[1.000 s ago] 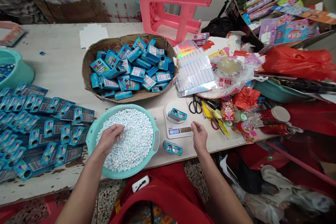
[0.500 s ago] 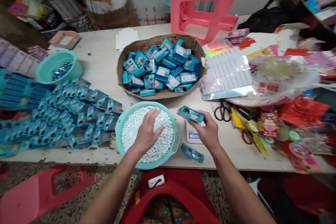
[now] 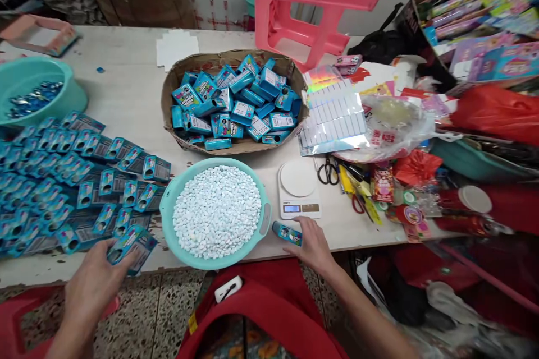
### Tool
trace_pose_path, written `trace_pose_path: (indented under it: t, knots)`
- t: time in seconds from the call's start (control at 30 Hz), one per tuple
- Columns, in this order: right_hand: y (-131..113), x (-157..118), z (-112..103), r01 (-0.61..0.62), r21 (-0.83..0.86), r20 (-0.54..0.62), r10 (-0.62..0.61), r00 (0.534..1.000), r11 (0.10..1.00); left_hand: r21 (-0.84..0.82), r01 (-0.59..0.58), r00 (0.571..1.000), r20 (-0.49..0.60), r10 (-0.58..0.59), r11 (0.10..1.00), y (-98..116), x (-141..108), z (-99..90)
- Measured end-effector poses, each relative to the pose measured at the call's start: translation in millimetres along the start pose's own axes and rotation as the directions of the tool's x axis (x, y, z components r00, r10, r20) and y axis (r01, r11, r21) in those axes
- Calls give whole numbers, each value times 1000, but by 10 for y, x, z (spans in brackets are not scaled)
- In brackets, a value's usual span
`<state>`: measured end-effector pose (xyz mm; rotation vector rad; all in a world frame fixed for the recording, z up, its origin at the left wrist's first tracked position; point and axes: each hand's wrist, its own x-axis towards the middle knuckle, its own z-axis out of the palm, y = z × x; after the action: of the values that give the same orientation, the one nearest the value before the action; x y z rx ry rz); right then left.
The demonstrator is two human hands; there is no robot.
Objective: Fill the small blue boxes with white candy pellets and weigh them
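My left hand (image 3: 93,280) is closed around a small blue candy box (image 3: 133,248), held at the near edge of many similar blue boxes (image 3: 113,179) set in rows on the left. My right hand (image 3: 310,244) grips the end of another small blue box (image 3: 287,233) low over the table's front edge. Between my hands stands a turquoise basin (image 3: 168,202) full of small white candies (image 3: 217,210). A white digital scale (image 3: 300,188) with a round plate lies just beyond my right hand.
Behind the basin, a cut-down cardboard carton (image 3: 174,143) holds loose blue boxes. At far left is a turquoise bowl (image 3: 71,92) of shiny blue pieces. Scissors (image 3: 327,171), a holographic sheet (image 3: 332,118) and plastic bags lie right. A pink stool (image 3: 269,11) stands at the back.
My left hand has left the candies and moved left, where it now holds a blue box. My right hand has come down from over the scale to the table's front edge. The view has shifted right.
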<state>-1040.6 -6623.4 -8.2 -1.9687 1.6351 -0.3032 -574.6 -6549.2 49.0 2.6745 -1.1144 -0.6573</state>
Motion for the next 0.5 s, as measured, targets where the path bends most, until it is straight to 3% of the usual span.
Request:
trace_pose_path:
  t: [0.07, 0.17, 0.23, 0.33, 0.5]
  knots:
    - [44, -26, 63, -28, -40, 16, 29, 999, 999, 177, 43, 996, -78, -30, 983, -146, 110, 260]
    - [-3, 73, -9, -34, -3, -93, 33, 995, 999, 125, -13, 984, -173, 34, 992, -194, 148, 601]
    - [-33, 209, -141, -31, 42, -203, 39, 978, 999, 72, -51, 969, -236, 66, 996, -172, 115, 711]
    - [4, 487, -320, -10, 78, -304, 33, 952, 997, 62, -65, 943, -323, 82, 996, -111, 45, 716]
    - [194, 994, -360, -21, 79, -398, 51, 916, 997, 141, -274, 845, -438, 308, 951, 30, 23, 628]
